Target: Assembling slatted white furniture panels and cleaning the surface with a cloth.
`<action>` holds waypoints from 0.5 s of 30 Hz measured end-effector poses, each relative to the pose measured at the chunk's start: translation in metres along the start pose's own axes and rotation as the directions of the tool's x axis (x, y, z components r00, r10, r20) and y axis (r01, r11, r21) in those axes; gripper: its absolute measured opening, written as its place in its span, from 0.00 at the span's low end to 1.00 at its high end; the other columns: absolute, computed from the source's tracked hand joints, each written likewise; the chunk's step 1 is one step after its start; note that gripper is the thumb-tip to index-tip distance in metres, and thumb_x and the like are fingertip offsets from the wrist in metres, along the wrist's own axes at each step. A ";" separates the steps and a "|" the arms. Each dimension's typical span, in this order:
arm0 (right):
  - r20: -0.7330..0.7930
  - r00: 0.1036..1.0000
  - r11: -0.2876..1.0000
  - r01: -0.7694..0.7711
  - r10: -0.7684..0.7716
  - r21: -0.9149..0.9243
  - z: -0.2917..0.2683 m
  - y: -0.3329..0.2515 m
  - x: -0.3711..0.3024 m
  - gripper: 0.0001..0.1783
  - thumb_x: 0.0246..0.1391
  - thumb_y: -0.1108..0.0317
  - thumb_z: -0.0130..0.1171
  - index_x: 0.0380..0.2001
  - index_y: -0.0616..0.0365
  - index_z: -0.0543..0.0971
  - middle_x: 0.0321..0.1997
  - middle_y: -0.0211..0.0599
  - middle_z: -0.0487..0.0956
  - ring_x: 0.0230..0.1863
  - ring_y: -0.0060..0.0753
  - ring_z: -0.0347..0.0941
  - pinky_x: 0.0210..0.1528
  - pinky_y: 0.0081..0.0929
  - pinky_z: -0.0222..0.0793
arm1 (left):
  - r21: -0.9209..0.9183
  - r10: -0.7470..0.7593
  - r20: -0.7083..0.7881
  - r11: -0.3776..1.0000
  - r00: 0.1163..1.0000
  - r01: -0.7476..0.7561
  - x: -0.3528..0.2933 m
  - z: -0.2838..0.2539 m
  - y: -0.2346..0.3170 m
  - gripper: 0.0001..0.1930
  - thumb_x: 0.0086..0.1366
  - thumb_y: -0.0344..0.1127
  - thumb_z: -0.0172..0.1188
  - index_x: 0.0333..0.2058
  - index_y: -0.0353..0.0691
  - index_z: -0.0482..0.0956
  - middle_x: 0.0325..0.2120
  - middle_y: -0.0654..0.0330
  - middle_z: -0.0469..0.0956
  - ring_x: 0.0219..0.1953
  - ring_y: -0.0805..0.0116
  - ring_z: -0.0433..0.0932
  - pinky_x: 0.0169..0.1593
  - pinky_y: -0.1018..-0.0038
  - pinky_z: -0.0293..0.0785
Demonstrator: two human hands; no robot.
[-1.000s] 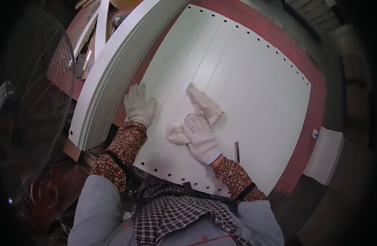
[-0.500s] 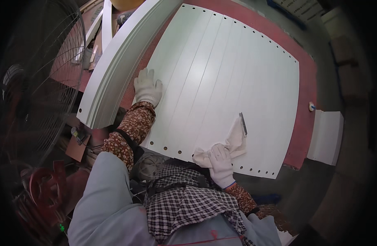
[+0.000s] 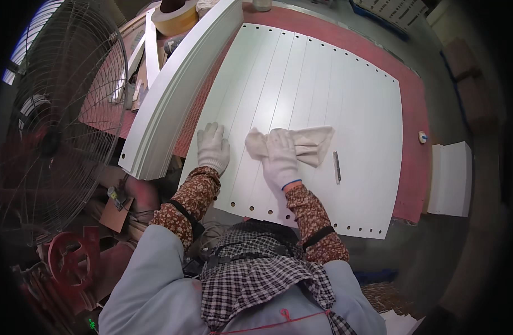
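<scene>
White slats (image 3: 357, 111) with holes at both ends lie side by side on the red work table. My left hand (image 3: 213, 146), in a white knit glove, rests flat on the leftmost slats with its fingers stretched. Under my gloved right hand (image 3: 281, 153) is a cream cloth (image 3: 315, 142), pressed against the middle of the slats; its free part spreads out to the right. A slim grey tool (image 3: 337, 167), perhaps a utility knife, lies on the slats to the right of the cloth, touched by neither hand.
A stack of white slats (image 3: 181, 84) stands along the left of the red table (image 3: 410, 184). Farther left is a large wire fan (image 3: 50, 134). Tape rolls (image 3: 175, 21) sit at the back left, a white box (image 3: 449, 178) at the right, and a red handwheel (image 3: 75, 259) at the lower left.
My right hand has carried the cloth from the near edge up to the middle of the slats. The grey tool now lies apart from the cloth. My left hand still rests on the slats.
</scene>
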State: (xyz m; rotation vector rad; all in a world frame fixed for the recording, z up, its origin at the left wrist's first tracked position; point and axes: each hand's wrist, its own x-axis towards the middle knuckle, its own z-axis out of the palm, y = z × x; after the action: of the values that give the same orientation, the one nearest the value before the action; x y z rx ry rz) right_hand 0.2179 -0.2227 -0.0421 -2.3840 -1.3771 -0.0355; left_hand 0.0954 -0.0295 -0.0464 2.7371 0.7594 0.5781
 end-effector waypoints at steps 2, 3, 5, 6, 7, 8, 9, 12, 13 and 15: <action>0.010 0.997 0.996 0.073 -0.074 0.059 0.008 -0.011 -0.021 0.34 0.53 0.59 0.58 0.61 0.67 0.71 0.68 0.53 0.66 0.74 0.56 0.53 0.78 0.48 0.37 | 0.015 -0.002 -0.032 1.000 0.999 0.003 0.002 -0.004 0.003 0.21 0.59 0.30 0.57 0.52 0.34 0.73 0.54 0.48 0.72 0.63 0.49 0.65 0.69 0.49 0.54; 0.010 0.990 0.983 0.139 -0.142 0.122 0.008 -0.012 -0.026 0.34 0.53 0.59 0.58 0.61 0.66 0.71 0.68 0.53 0.66 0.74 0.55 0.53 0.78 0.48 0.38 | 0.007 -0.033 0.033 0.999 0.999 0.033 0.003 -0.007 0.004 0.21 0.61 0.31 0.55 0.55 0.35 0.72 0.57 0.48 0.71 0.65 0.49 0.64 0.70 0.48 0.51; -0.003 0.992 0.985 0.124 -0.124 0.124 0.003 0.009 -0.012 0.34 0.54 0.60 0.57 0.62 0.66 0.70 0.69 0.53 0.66 0.75 0.55 0.53 0.78 0.48 0.39 | -0.001 -0.068 0.095 0.998 0.993 0.068 0.006 -0.011 0.008 0.22 0.63 0.31 0.54 0.57 0.36 0.72 0.59 0.48 0.70 0.67 0.49 0.62 0.72 0.47 0.48; -0.073 0.997 0.999 0.039 -0.039 0.007 -0.001 0.028 0.006 0.34 0.54 0.61 0.57 0.62 0.67 0.70 0.68 0.54 0.66 0.74 0.56 0.53 0.77 0.48 0.41 | -0.029 -0.077 0.118 0.996 0.990 0.081 0.010 -0.013 0.013 0.22 0.63 0.31 0.54 0.57 0.36 0.72 0.59 0.48 0.70 0.67 0.49 0.62 0.72 0.47 0.48; -0.149 0.988 0.993 -0.056 0.040 -0.102 -0.004 0.041 0.022 0.33 0.54 0.62 0.57 0.62 0.68 0.69 0.68 0.54 0.66 0.74 0.56 0.53 0.77 0.49 0.42 | -0.058 -0.085 0.146 0.994 0.986 0.094 0.012 -0.012 0.016 0.22 0.63 0.31 0.54 0.56 0.36 0.72 0.59 0.48 0.71 0.67 0.49 0.62 0.72 0.47 0.48; -0.156 0.986 0.991 -0.069 0.051 -0.111 -0.005 0.048 0.033 0.33 0.54 0.62 0.57 0.62 0.68 0.69 0.68 0.54 0.66 0.74 0.56 0.53 0.77 0.49 0.42 | -0.063 -0.062 0.163 0.995 0.985 0.073 0.014 -0.010 0.016 0.21 0.63 0.30 0.54 0.56 0.36 0.72 0.59 0.48 0.71 0.66 0.49 0.63 0.71 0.47 0.49; -0.147 0.983 0.992 -0.119 0.111 -0.050 -0.005 0.042 0.049 0.33 0.53 0.63 0.56 0.60 0.69 0.70 0.67 0.56 0.66 0.74 0.57 0.53 0.77 0.48 0.43 | -0.050 -0.068 0.159 0.996 0.985 0.076 0.011 -0.009 0.010 0.21 0.63 0.30 0.54 0.56 0.36 0.72 0.59 0.48 0.71 0.66 0.49 0.63 0.71 0.47 0.49; -0.012 0.996 0.993 -0.086 0.087 0.077 -0.011 0.001 0.047 0.31 0.50 0.67 0.57 0.58 0.71 0.70 0.65 0.58 0.67 0.72 0.58 0.55 0.76 0.48 0.45 | 0.018 0.003 -0.047 1.000 0.999 -0.002 0.001 0.000 -0.002 0.20 0.58 0.28 0.57 0.50 0.35 0.74 0.54 0.49 0.73 0.62 0.51 0.66 0.67 0.50 0.55; 0.100 0.995 0.989 -0.010 -0.005 0.148 -0.012 -0.015 0.033 0.31 0.48 0.68 0.57 0.56 0.72 0.70 0.64 0.59 0.68 0.71 0.59 0.56 0.76 0.48 0.46 | 0.017 0.004 -0.050 1.000 0.999 -0.003 0.000 0.002 -0.003 0.20 0.59 0.29 0.56 0.51 0.35 0.73 0.54 0.49 0.73 0.62 0.51 0.66 0.68 0.50 0.55; -0.036 0.991 0.946 0.133 -0.128 0.296 -0.002 -0.042 -0.019 0.30 0.45 0.70 0.58 0.53 0.73 0.72 0.62 0.60 0.69 0.69 0.61 0.60 0.75 0.48 0.50 | 0.008 0.013 -0.051 1.000 0.999 -0.013 0.001 0.004 0.002 0.20 0.59 0.29 0.56 0.52 0.35 0.73 0.54 0.49 0.73 0.63 0.50 0.66 0.68 0.50 0.54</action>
State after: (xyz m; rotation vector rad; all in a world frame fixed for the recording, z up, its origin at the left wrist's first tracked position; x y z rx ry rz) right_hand 0.1731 -0.2202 -0.0308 -2.0389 -1.4204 0.1091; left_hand 0.0990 -0.0312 -0.0494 2.7465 0.7575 0.6516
